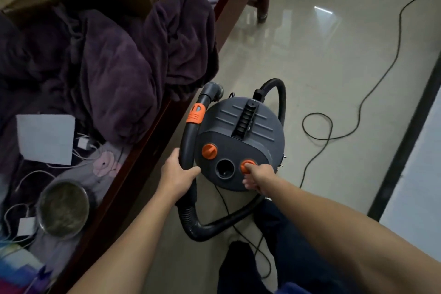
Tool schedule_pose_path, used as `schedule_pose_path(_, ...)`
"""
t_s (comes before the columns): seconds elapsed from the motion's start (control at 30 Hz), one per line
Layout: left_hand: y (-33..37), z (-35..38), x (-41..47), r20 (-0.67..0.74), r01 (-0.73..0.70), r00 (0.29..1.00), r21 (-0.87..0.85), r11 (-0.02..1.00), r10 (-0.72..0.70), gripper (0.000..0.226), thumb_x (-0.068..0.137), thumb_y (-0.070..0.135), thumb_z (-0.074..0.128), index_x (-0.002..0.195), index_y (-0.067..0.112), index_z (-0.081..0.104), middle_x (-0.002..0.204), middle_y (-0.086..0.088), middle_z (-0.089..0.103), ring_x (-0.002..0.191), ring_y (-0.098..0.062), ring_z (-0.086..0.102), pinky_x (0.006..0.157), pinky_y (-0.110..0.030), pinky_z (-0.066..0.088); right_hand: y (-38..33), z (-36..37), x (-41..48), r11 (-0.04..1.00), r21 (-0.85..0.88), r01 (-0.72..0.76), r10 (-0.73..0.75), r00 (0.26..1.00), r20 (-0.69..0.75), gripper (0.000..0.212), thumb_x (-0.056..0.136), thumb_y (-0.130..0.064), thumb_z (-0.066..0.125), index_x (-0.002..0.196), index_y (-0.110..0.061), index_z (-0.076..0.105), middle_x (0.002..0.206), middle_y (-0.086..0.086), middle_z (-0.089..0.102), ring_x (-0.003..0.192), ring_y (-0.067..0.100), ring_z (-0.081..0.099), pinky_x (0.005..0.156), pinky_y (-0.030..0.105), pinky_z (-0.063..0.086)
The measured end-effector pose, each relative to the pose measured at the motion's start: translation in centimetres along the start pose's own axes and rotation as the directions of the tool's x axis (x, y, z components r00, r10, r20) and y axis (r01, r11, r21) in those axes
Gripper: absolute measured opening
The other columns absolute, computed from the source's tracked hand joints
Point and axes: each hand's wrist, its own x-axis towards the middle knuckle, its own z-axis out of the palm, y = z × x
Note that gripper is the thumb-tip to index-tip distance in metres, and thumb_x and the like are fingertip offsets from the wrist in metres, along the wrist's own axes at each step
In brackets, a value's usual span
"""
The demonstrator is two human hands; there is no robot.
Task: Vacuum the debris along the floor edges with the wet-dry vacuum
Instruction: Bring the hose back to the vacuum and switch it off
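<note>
As both arms reach down and forward, vacuum [241, 136] sits on the floor [310, 55] right ahead of the feet, lid facing up.

- Nearest: hose [188, 148] loops low in front of the legs, then rises up the vacuum's left side. Long axis there runs near-to-far, roughly parallel to the bed rail [152, 141].
- Left hand [177, 175]: wrapped around the hose where it curves, fingers closed round it, thumb across the front. It's the hand nearer the bed-side edge.
- Right hand [259, 178]: thumb and forefinger pinch the right knob [248, 166], other fingers curled under. Can't tell the knob's position.
- Between the hands: open port [225, 168], then left knob [209, 151], untouched.
- Further: orange collar [195, 113], then the grey hose end [214, 89], just beside the blanket [114, 67] overhang, off the floor as far as I can tell.
- Far right: cord [358, 112] trails loose, one loop near the vacuum.

My read: power-on step, no sweeping yet. Next move hinges on the left hand bringing the hose end down to the rail line. No debris visible from here.
</note>
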Motion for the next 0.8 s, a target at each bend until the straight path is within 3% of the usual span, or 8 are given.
schedule_pose_path(0.07,0.2,0.2,0.0,-0.011,0.0,1.0,0.008,1.0,0.001,0.029,0.071,0.014,0.072,0.084,0.029,0.05,0.078,0.004,0.062,0.071,-0.013,0.062,0.057,-0.027,0.047,-0.1,0.4,0.0,0.999,0.049,-0.02,0.022,0.999,-0.033,0.026,0.09,-0.017,0.068,0.095,0.006,0.056,0.065,0.02,0.066,0.041,0.023,0.061,0.038,0.026,0.049)
schedule_pose_path(0.13,0.4,0.2,0.1,-0.013,-0.009,1.0,0.016,1.0,0.009,0.028,0.071,0.014,0.072,0.084,0.027,0.051,0.077,0.003,0.062,0.071,-0.014,0.062,0.057,-0.028,0.047,-0.1,0.5,-0.2,1.0,0.006,0.009,-0.008,0.995,-0.096,0.032,0.083,-0.02,0.071,0.098,0.007,0.061,0.066,0.019,0.07,0.051,0.027,0.067,0.057,0.037,0.06)
schedule_pose_path(0.2,0.7,0.2,0.1,-0.013,-0.019,1.0,0.022,1.0,0.019,0.029,0.071,0.014,0.072,0.084,0.028,0.05,0.077,0.004,0.062,0.07,-0.013,0.062,0.056,-0.026,0.046,0.0,0.1,-0.5,0.96,-0.267,0.088,-0.13,0.981,-0.143,0.036,0.077,-0.031,0.067,0.093,0.001,0.065,0.064,0.011,0.071,0.062,0.029,0.07,0.071,0.042,0.06)
schedule_pose_path(0.33,0.8,0.0,0.3,-0.02,-0.039,0.999,0.032,0.999,0.04,0.033,0.072,0.014,0.072,0.087,0.031,0.049,0.078,0.008,0.061,0.071,-0.01,0.062,0.058,-0.026,0.046,-0.4,-0.9,-1.1,0.569,-0.793,0.218,-0.446,0.892,-0.075,0.035,0.077,-0.048,0.057,0.083,-0.013,0.057,0.081,0.007,0.063,0.074,0.03,0.057,0.063,0.032,0.04)
schedule_pose_path(0.47,0.4,-0.4,0.4,-0.021,-0.061,0.998,0.055,0.997,0.062,0.039,0.07,0.014,0.074,0.087,0.035,0.046,0.075,0.014,0.058,0.065,0.004,0.056,0.053,-0.013,0.038,-0.9,-1.1,-1.1,0.139,-0.949,0.284,-0.635,0.761,0.135,0.026,0.084,-0.043,0.054,0.078,-0.018,0.052,0.09,0.008,0.07,0.083,0.032,0.066,0.06,0.031,0.037)
schedule_pose_path(0.53,-0.1,-0.7,0.3,-0.008,-0.064,0.998,0.063,0.996,0.064,0.039,0.07,0.013,0.073,0.09,0.034,0.047,0.075,0.013,0.058,0.065,0.003,0.055,0.052,-0.012,0.037,-1.4,-1.2,-1.1,0.032,-0.956,0.291,-0.641,0.74,0.203,0.021,0.084,-0.039,0.053,0.079,-0.018,0.055,0.092,0.008,0.071,0.084,0.032,0.067,0.06,0.032,0.037)
schedule_pose_path(0.7,-2.0,-2.1,0.4,0.019,-0.064,0.998,0.072,0.995,0.063,0.04,0.071,0.015,0.072,0.102,0.025,0.049,0.08,0.009,0.058,0.069,0.0,0.055,0.053,-0.013,0.038,-2.9,-0.6,-1.1,-0.111,-0.958,0.263,-0.603,0.749,0.276,0.023,0.091,-0.032,0.045,0.077,-0.018,0.054,0.091,0.006,0.072,0.07,0.029,0.059,0.059,0.03,0.036)
schedule_pose_path(0.8,-3.4,-3.2,0.7,0.021,-0.063,0.998,0.061,0.996,0.062,0.044,0.072,0.015,0.072,0.106,0.025,0.048,0.083,0.009,0.058,0.072,-0.002,0.056,0.053,-0.015,0.038,-3.7,1.1,-1.7,-0.009,-0.953,0.304,-0.58,0.774,0.253,0.031,0.092,-0.047,0.052,0.084,-0.016,0.052,0.096,0.008,0.068,0.081,0.031,0.062,0.062,0.032,0.038)
